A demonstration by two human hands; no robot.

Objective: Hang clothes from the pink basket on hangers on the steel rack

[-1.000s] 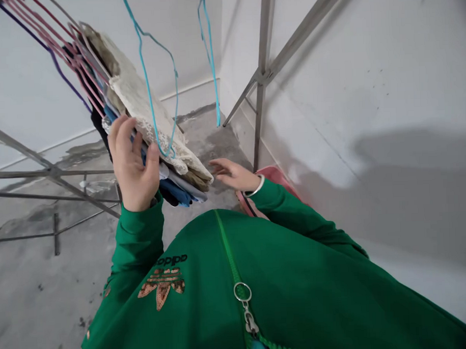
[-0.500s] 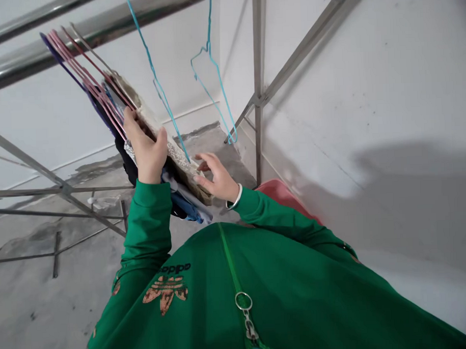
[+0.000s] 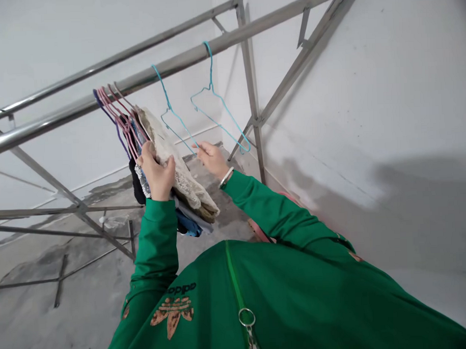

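Note:
My left hand (image 3: pixel 158 173) is closed on a bunch of clothes on hangers, its fingers partly hidden among the fabric. Outermost on the right of the bunch is a cream lace garment (image 3: pixel 179 171). Pink hangers (image 3: pixel 129 132) and a purple hanger (image 3: pixel 114 122) carry the clothes, and dark and blue cloth (image 3: pixel 189 224) shows below. My right hand (image 3: pixel 214 160) pinches the lower right corner of a bare light-blue hanger (image 3: pixel 170 108), whose hook sits over the rail. Further right hangs a second bare light-blue hanger (image 3: pixel 214 91).
A thick metal rail (image 3: pixel 183 61) slopes up across the view, with a thinner bar (image 3: pixel 110 64) behind it. Crossed metal legs (image 3: pixel 81 206) stand at left and others (image 3: pixel 256 120) at right near the white wall (image 3: pixel 367 88). Something pink is partly hidden behind my right sleeve.
The view has shifted, showing more of the rail. My right hand has moved off the cream garment's edge and closed on the nearer blue hanger's corner. My left hand keeps its hold.

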